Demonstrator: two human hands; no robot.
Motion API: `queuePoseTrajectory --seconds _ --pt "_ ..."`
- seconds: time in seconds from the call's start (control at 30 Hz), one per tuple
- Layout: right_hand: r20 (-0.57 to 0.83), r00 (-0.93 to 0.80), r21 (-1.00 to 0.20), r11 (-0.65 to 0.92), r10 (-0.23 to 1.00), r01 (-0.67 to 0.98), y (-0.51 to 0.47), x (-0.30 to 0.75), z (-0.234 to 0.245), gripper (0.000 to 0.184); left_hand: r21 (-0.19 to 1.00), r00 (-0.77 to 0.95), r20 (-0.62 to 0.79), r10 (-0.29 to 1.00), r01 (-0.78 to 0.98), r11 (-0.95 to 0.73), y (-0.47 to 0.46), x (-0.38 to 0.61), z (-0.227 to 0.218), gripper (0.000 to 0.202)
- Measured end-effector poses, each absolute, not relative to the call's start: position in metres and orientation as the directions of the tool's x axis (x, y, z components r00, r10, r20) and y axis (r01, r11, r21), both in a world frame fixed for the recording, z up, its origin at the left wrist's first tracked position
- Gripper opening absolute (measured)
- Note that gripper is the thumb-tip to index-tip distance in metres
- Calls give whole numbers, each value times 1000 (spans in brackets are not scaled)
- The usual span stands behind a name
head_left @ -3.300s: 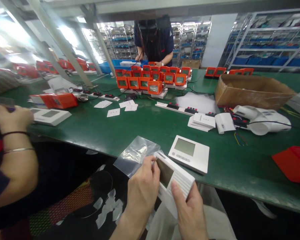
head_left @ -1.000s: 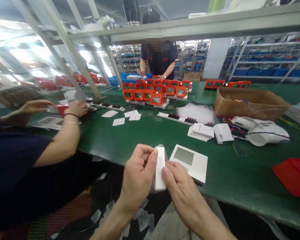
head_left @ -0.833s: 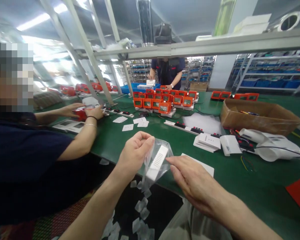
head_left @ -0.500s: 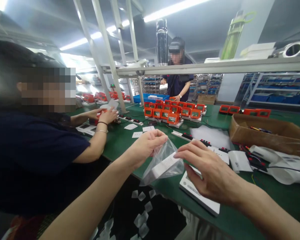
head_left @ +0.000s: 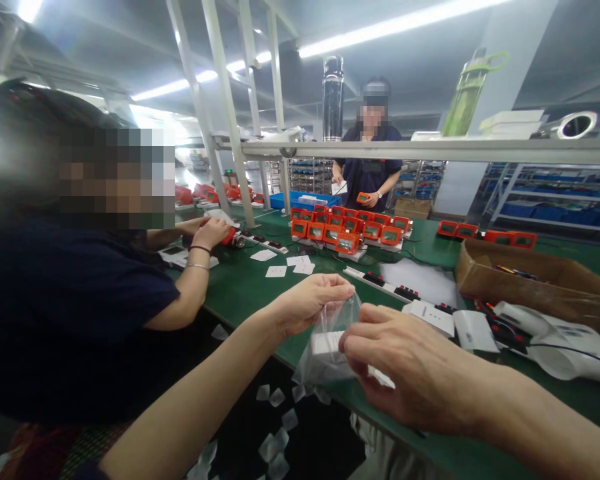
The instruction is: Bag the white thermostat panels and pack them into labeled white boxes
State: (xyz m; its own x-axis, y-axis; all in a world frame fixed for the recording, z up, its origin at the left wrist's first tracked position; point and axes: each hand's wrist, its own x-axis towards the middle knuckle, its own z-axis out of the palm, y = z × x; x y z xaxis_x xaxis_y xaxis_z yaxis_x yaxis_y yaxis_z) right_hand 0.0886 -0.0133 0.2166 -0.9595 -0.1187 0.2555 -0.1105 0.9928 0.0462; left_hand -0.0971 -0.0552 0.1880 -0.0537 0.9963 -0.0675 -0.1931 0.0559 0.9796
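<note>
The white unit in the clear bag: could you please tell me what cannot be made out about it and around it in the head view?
- White unit: its face is veiled by the clear bag and partly covered by the right hand.
- Right hand's fingertips: hidden behind its own knuckles.
- Left hand: pinches the bag's top; its thumb tip is hidden.
- Orange devices: screens too small to read.

No legible text, label or number anywhere.

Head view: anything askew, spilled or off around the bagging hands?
Yes. Small white film scraps lie scattered on the floor below the green table edge. Otherwise the left hand and right hand hold a clear bag with a white unit inside, apparently intact.
</note>
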Motion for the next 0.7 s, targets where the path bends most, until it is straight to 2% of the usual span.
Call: queuePoseTrajectory --seconds 0.13,0.2,0.27,0.33,0.4,0.47,0.53,0.6,0.7 --pt "237 -971 138 990 -28 5 -5 91 215 11 973 41 -102 994 -202 108 -59 -98 188 29" --pt "231 -973 125 992 -5 25 4 91 215 11 966 97 -115 989 -219 134 -61 -100 189 27" --pt "253 -967 29 1000 4 11 12 91 216 13 958 143 -117 983 -245 149 -62 -102 191 25" --pt "340 -940 -107 994 39 2 17 90 217 12 949 185 -111 976 -273 160 -61 -104 193 23" --pt "452 -884 -234 972 115 7 19 90 217 11 939 223 -101 970 -301 167 -60 -105 196 20" --pt "503 -836 -388 922 221 10 21 89 213 13 931 250 -85 965 -325 166 -59 -105 199 19" --pt "439 -838 -581 814 323 10 23 88 208 14 927 264 -71 962 -338 161 -57 -103 201 18" --pt "341 -859 -715 699 382 28 24 86 203 17 926 272 -62 960 -344 157 -55 -101 201 18" --pt "344 -817 -745 664 464 63 24 86 200 20 919 239 -27 971 -377 118 -50 -99 198 18"
